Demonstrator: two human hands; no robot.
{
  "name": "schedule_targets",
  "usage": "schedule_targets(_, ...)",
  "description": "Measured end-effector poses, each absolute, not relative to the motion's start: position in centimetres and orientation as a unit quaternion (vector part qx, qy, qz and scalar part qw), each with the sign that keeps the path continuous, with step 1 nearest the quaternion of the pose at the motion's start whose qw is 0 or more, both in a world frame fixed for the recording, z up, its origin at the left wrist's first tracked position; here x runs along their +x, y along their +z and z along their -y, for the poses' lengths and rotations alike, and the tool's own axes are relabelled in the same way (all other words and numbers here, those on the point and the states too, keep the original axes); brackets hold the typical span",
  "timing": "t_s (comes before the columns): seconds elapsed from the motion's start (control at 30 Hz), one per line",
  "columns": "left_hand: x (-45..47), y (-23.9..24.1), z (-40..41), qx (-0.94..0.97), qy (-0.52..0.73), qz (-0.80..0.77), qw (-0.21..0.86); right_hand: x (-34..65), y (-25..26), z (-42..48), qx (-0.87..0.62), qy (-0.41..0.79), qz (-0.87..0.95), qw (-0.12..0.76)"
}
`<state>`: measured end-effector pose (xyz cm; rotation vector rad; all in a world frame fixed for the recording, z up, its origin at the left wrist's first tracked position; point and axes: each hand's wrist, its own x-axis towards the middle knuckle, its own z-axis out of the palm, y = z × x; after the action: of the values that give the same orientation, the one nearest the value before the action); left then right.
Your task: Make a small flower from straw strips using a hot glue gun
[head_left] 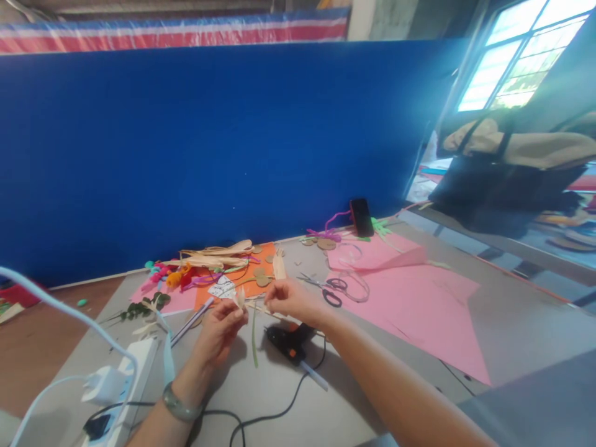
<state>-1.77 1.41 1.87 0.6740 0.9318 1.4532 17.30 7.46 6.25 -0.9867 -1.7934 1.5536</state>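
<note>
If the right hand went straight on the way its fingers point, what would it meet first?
Probably the pale petal-like piece in the left hand, across from the right hand; how their depths line up is unclear.

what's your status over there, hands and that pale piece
Left hand pinching the pale piece. Right hand close by, grip unclear. Nearest clutter: black glue gun lying by the right hand, black cord across the table.
</note>
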Motion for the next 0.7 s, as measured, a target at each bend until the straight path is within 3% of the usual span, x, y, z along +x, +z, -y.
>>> schedule_targets(0.7,-0.6,1.8,-0.5,0.322,0.567,-0.364,0.665,17.4,7.9,-5.7,-0.401,0.586,0.63,0.313)
